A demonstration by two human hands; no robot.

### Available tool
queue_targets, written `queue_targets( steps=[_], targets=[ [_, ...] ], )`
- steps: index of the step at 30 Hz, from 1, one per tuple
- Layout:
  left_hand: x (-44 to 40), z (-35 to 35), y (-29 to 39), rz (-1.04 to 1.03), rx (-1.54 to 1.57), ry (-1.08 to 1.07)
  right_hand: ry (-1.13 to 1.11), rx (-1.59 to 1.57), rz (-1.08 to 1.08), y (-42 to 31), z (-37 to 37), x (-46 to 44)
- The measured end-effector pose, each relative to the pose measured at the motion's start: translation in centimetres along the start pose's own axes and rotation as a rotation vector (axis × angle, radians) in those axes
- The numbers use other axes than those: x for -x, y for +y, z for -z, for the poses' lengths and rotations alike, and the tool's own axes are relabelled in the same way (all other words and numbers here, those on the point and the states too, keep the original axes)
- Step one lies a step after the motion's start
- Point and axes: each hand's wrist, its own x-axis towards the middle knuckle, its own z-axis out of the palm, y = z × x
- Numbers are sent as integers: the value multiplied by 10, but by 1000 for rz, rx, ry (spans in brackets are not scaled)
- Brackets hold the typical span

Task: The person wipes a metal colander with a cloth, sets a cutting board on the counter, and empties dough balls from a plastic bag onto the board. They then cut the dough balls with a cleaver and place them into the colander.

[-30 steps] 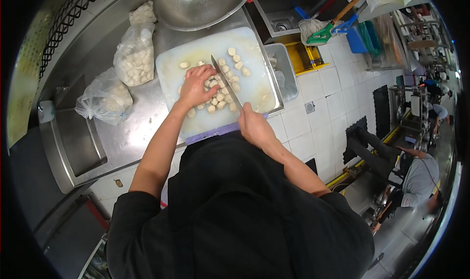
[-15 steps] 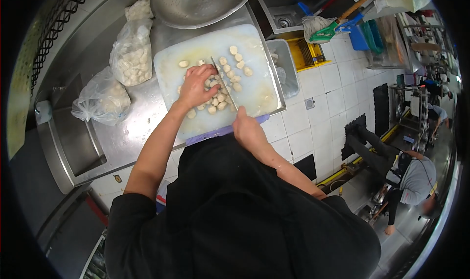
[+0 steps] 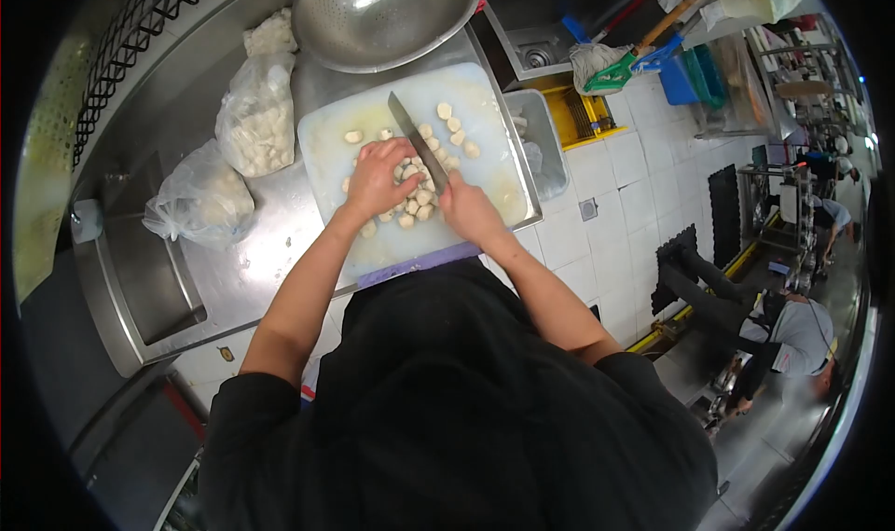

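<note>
My right hand (image 3: 471,211) is wrapped round the handle of a kitchen knife (image 3: 417,137). Its broad blade points away from me over the cutting board (image 3: 499,163), its flat side turned partly up. Curled fingers of my left hand (image 3: 380,179) press on pale round food pieces (image 3: 424,212) just left of the blade; the fingertips are partly hidden. More pieces lie in a cluster under and around the knife. A loose row of them (image 3: 454,124) sits to the right of the blade. Their exact kind is too small to tell.
A steel colander (image 3: 387,51) stands behind the board. Clear bags of pale pieces (image 3: 256,125) lie to the left, near a sink basin (image 3: 154,279). On the right are a plastic tub (image 3: 552,163), a yellow crate (image 3: 573,111) and a mop (image 3: 597,69). A person (image 3: 788,335) works farther off.
My right hand has moved up and slightly left with the knife. The blade has turned from edge-down to show its flat side and reaches farther across the board. My left hand stays on the pieces.
</note>
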Motion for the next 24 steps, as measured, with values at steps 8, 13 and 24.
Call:
queue_targets(
  steps=[8,13,24],
  targets=[
    [-11,-10,15,30,21,5,60,-69,117,2,41,-4],
    [9,15,36,-75,-14,-50,99,-156,121,4,37,11],
    [24,-9,55,25,-149,-96,77,-204,84,5,27,52]
  ],
)
